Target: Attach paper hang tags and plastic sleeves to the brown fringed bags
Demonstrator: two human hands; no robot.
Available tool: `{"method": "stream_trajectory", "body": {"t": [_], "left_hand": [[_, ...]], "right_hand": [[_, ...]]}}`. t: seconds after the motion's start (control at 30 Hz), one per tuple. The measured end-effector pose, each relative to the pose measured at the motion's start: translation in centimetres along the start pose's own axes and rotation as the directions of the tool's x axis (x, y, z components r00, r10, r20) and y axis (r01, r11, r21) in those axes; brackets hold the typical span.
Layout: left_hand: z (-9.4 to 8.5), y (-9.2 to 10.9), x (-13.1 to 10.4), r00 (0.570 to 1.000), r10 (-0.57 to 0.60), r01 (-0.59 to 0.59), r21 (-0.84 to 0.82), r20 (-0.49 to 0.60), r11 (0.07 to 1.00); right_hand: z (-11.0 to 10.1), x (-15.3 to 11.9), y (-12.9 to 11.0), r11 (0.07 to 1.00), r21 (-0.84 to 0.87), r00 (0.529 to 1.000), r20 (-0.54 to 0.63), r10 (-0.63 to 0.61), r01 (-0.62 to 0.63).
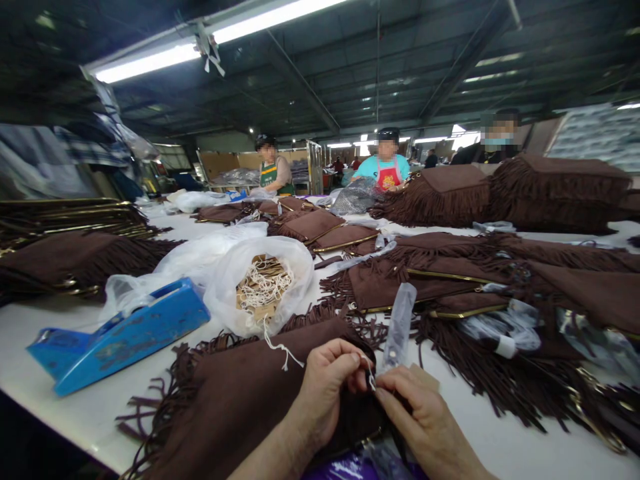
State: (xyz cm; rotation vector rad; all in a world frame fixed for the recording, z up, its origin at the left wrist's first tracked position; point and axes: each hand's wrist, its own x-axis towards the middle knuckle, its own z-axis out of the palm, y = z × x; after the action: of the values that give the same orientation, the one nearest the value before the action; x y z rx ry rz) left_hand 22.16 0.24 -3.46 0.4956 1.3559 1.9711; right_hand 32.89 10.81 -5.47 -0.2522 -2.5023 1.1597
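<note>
A brown fringed bag [220, 400] lies in front of me, its fringe spread to the left. Above its right side, my left hand [325, 383] pinches a white string [371, 379] between thumb and fingers. My right hand [425, 413] is closed on the same string, close to the left fingertips. Behind the right hand a piece of tan card [426, 378] shows in part; whether the string joins it is hidden. A clear plastic sleeve [400, 320] stands up just beyond my hands. Purple plastic [345, 467] peeks out below them.
A white plastic bag [295, 267] holds several tan tags [257, 307] with strings. To its left is a blue tape dispenser [130, 337]. Brown fringed bags [445, 280] cover the right, with stacks [450, 187] behind. Co-workers [385, 163] stand across the table.
</note>
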Motion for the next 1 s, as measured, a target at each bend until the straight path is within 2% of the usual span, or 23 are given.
{"method": "stream_trajectory", "body": {"t": [0.13, 0.23, 0.37, 0.53, 0.63, 0.77, 0.87, 1.0], "left_hand": [[0.2, 0.0, 0.0, 0.999, -0.053, 0.053, 0.061, -0.008, 0.997], [0.3, -0.2, 0.0, 0.993, -0.113, 0.104, 0.176, 0.044, 0.979], [0.4, -0.6, 0.0, 0.989, -0.117, 0.082, 0.317, 0.095, 0.945], [0.3, -1.1, -0.1, 0.998, 0.034, -0.061, 0.540, 0.060, 0.839], [0.3, -1.2, -0.3, 0.994, 0.085, -0.111, 0.603, 0.071, 0.790], [0.4, -1.1, -0.3, 0.995, 0.072, -0.096, 0.609, 0.063, 0.787], [0.5, -0.7, -0.2, 0.998, -0.032, -0.004, 0.572, 0.052, 0.820], [0.4, 0.0, -0.1, 0.991, -0.133, 0.118, 0.320, 0.026, 0.940]], "right_hand": [[0.0, 0.2, 0.4, 0.977, 0.160, 0.988, -0.028, 0.149, -0.143], [0.1, 0.1, 0.7, 0.944, 0.249, 0.971, -0.040, 0.234, -0.217], [0.0, 0.0, 0.5, 0.959, 0.226, 0.982, -0.051, 0.184, -0.168], [-0.3, 0.1, 0.2, 0.981, 0.172, 0.990, -0.099, 0.104, -0.085], [-0.4, -0.1, 0.5, 0.990, 0.117, 0.991, -0.097, 0.090, -0.079], [-0.4, -0.2, 0.8, 0.996, 0.048, 0.991, -0.108, 0.085, -0.080], [-0.9, -0.1, 0.4, 0.997, 0.015, 0.991, -0.108, 0.081, -0.080], [-2.7, -0.3, 0.0, 0.984, -0.028, 0.983, -0.050, 0.176, -0.178]]}}
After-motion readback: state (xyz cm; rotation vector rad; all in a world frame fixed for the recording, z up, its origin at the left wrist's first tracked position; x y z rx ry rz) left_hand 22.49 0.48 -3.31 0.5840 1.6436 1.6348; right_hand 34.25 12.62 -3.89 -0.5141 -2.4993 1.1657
